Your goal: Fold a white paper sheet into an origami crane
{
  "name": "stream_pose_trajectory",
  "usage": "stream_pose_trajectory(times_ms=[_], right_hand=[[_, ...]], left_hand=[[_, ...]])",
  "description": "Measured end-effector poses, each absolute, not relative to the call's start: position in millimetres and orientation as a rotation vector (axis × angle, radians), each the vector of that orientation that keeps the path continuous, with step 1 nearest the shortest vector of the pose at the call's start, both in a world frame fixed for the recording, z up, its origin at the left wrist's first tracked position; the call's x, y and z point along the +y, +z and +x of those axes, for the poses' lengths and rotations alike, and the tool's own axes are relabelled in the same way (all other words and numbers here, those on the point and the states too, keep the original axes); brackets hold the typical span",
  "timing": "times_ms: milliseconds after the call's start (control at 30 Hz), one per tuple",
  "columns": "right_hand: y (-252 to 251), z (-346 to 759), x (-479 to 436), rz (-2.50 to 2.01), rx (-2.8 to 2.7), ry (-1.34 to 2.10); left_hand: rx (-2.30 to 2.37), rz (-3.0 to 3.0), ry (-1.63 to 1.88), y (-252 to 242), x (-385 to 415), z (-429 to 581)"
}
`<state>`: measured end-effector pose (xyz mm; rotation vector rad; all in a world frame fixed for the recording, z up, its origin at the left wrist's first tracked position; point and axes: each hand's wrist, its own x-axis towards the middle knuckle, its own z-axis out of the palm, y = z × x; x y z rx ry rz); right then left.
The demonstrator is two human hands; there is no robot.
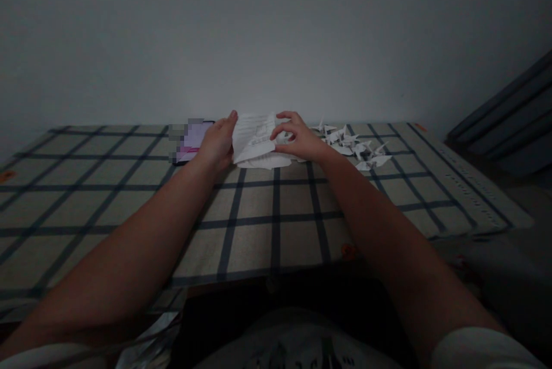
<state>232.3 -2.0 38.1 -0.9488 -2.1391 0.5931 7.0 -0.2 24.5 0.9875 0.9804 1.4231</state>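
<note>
Head view, dim light; 12 o'clock is straight ahead of the wearer. Nearest: pale sleeves (483,346) at both lower corners, bare forearms reaching in. At 10, below the table edge, a pale crumpled bundle (149,340); paper or plastic, cannot tell.

Next, the tablecloth (254,202): matte woven-looking cloth, beige, dark blue grid, small orange motifs, lettering along the edge at 2.

At 12, lifted over the far half of the cloth: a printed paper sheet (252,139), thin, white, faint rows of print, lower edge uneven. Left hand (219,142) grips its left edge, thumb up. Right hand (297,136) curled, thumb and fingertips drawn narrow, pinching the sheet's right side where a flap turns over.

Progress, judged by shape: the sheet looks early in its folding, one layer laid over another, broad flat faces, no points or wings yet. At 1, a cluster of paper cranes (371,156) appears finished: sharp tips, spread wings, crisp facets, some print showing. Overlap prevents a sure count.

At 11, just beside the left hand, a smartphone (194,142) lies flat, lit screen lilac and pink, partly pixelated. Farthest: plain, smooth grey wall (276,30).
</note>
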Motion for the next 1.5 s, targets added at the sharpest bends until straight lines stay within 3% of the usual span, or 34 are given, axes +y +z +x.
stream_pose_trajectory(times_ms=[633,833,1500], right_hand=[[39,232,1,-0.967,-1.881,0.641],[27,222,10,-1.065,-1.633,1.067],[18,223,19,-0.696,-1.421,1.093]], left_hand=[[1.015,0.86,1.538,25,5,5],[0.911,0.766,1.572,30,0,6],[0.933,0.526,1.272,46,-1,0]])
